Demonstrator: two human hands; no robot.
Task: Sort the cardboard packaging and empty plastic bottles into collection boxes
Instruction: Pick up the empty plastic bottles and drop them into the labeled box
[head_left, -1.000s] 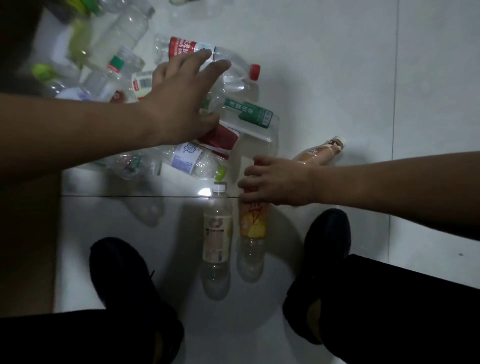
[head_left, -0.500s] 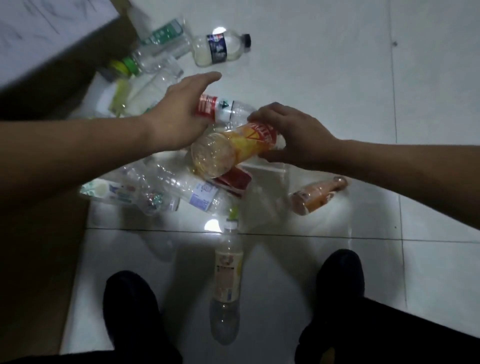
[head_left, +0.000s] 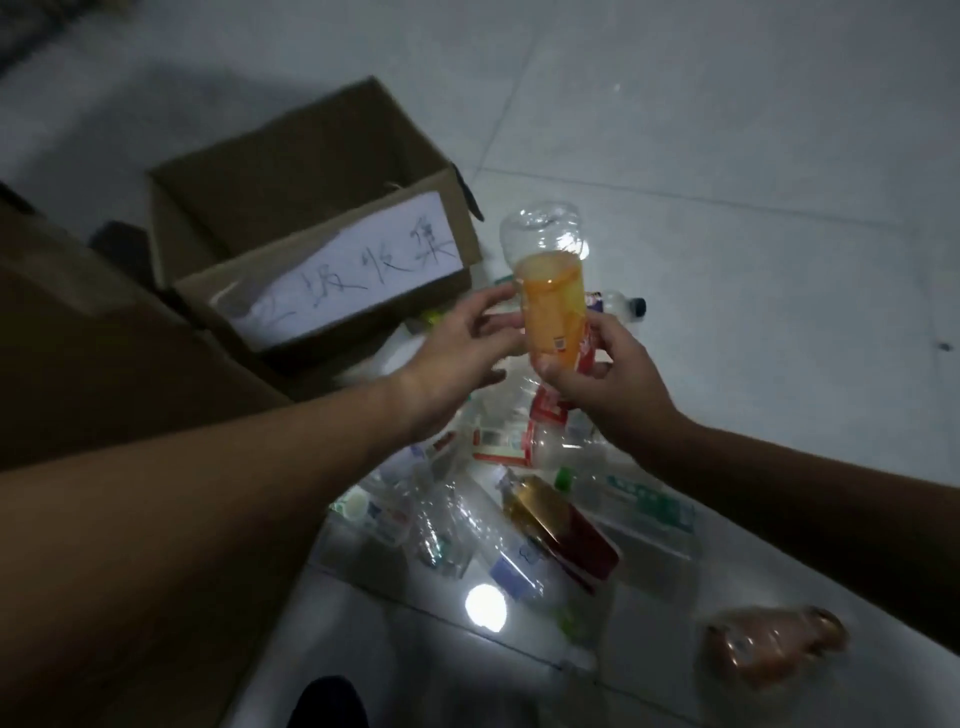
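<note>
My right hand (head_left: 605, 384) grips an empty plastic bottle with an orange label (head_left: 550, 291), held upside down in the air with its clear base uppermost. My left hand (head_left: 462, 353) is just left of the bottle with fingers spread; its fingertips reach the label. An open cardboard collection box (head_left: 311, 228) with a handwritten white paper label stands on the floor to the upper left. Below my hands lies a heap of several empty plastic bottles (head_left: 457, 519) and a red and gold carton (head_left: 561, 530).
A larger brown cardboard surface (head_left: 104, 364) fills the left side. A brownish bottle (head_left: 774, 644) lies alone at the lower right. A dark-capped bottle (head_left: 623, 306) lies behind my right hand. Light floor tiles spread to the right. A dark shoe (head_left: 327, 701) shows at the bottom.
My right hand picked the orange-label bottle off the floor and raised it, base up, toward the box. My left hand came off the bottle heap to the lifted bottle. The view swung toward the collection box.
</note>
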